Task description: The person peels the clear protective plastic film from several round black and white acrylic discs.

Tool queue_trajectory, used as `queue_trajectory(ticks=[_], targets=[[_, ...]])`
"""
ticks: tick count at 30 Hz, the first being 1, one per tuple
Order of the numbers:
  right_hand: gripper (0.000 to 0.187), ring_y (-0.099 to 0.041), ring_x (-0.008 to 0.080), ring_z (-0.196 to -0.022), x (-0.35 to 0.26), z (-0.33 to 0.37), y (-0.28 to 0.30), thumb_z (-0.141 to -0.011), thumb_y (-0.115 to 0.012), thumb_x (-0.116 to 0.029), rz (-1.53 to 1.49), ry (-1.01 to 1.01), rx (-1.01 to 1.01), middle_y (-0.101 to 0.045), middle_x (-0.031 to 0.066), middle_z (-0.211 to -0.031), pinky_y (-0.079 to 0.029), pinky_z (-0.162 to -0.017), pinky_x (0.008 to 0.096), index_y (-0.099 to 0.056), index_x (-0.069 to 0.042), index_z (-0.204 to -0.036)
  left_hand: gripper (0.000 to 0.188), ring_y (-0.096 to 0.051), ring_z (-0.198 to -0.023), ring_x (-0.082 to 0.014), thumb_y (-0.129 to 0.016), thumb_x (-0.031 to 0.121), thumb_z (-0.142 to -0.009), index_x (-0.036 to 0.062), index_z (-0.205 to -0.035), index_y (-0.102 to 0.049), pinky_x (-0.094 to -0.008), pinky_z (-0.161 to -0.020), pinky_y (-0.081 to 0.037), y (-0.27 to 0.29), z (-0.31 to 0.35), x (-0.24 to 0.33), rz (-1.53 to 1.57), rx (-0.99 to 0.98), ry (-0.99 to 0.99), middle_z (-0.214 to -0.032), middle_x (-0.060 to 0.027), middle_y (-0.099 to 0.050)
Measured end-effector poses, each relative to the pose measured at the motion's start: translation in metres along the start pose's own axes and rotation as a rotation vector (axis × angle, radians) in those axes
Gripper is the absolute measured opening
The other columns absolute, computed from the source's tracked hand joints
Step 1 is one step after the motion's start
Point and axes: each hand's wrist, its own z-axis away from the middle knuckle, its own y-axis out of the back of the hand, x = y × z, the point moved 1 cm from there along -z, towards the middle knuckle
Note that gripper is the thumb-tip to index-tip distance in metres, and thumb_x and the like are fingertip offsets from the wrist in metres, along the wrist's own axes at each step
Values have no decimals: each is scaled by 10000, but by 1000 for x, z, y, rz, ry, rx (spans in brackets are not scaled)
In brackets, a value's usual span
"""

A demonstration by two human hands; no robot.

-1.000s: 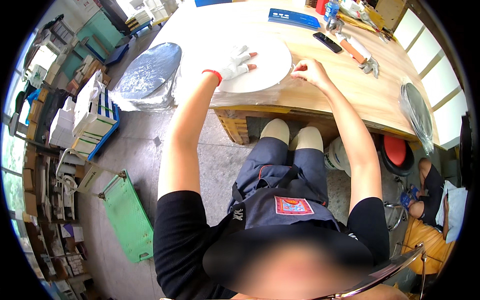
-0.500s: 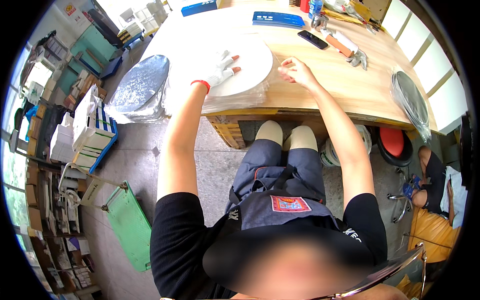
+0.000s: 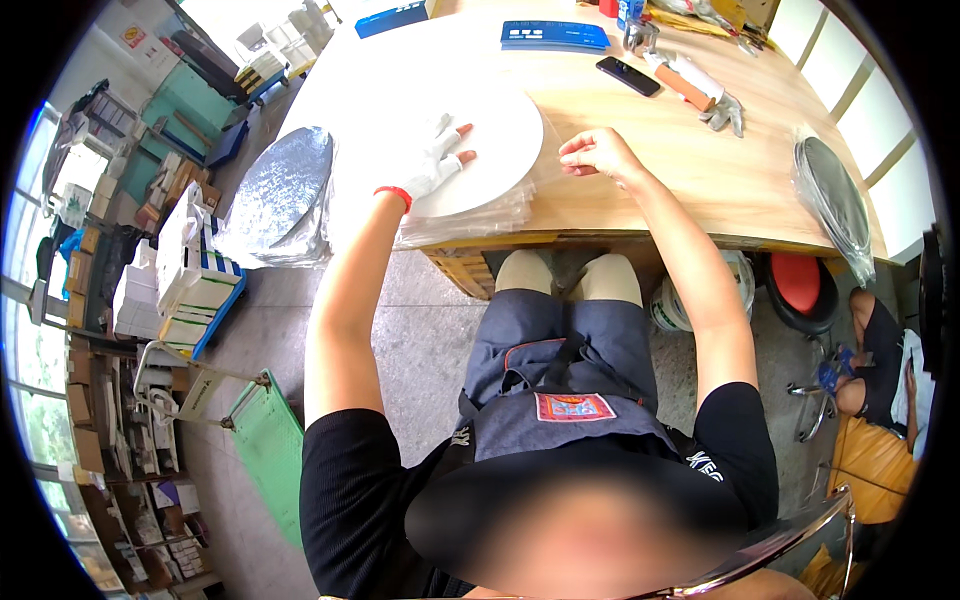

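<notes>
My left hand (image 3: 435,170), in a white glove with bare fingertips and a red band at the wrist, lies with fingers spread on a round white disc (image 3: 500,165). Layers of clear plastic film (image 3: 480,222) stick out under the disc along the table's front edge. Just right of the disc, my bare right hand (image 3: 603,158) is held over the table with thumb and fingertips pinched together. Whether the fingertips grip the edge of the clear film, I cannot make out. To the left, a stack of silvery round discs (image 3: 285,185) in clear plastic overhangs the table edge.
On the wooden table (image 3: 640,200) lie a blue packet (image 3: 555,36), a black phone (image 3: 628,76), a grey-white glove (image 3: 725,115) and a plastic-wrapped dark disc (image 3: 835,190) at the right edge. A green trolley (image 3: 265,450) stands on the floor at left. Another person sits at far right.
My right hand's fingers have drawn together into a pinch beside the disc. The left hand stays spread on the disc. The whole view has shifted slightly.
</notes>
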Motion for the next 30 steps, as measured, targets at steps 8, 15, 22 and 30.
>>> queue_trajectory(ticks=[8, 15, 22, 30], targets=[[106, -680, 127, -686, -5, 3, -8, -844, -719, -39, 177, 36, -9, -709, 95, -801, -547, -615, 238, -654, 40, -868, 561, -337, -1392, -302, -476, 555, -953, 264, -1433, -491, -505, -1169, -203, -5, 0, -6, -29, 45, -43, -1509, -81, -386], [102, -656, 119, -685, 9, -9, -5, -858, -696, -62, 150, 25, -68, -691, 74, -765, -535, -628, 251, -641, 21, -879, 566, -357, -1368, -309, -506, 538, -943, 230, -1418, -511, -500, -1156, -224, 0, 1, -2, 24, 65, -61, -1500, -89, -396], [98, -647, 166, -813, 7, -3, -11, -837, -696, -63, 354, 278, 44, -649, 92, -923, -524, -758, 311, -638, 1, -883, 567, -350, -1375, -307, -518, 527, -940, 221, -1418, -512, -491, -1163, -211, 4, 1, -1, 50, 49, -67, -1493, -130, -402], [167, -582, 260, -1007, -10, 56, -21, -786, -735, -33, 639, 939, 230, -592, 57, -1026, -462, -920, 369, -612, -73, -892, 562, -267, -1448, -321, -522, 516, -947, 268, -1448, -477, -468, -1195, -172, -2, 1, -2, 109, -11, 17, -1541, -128, -350]])
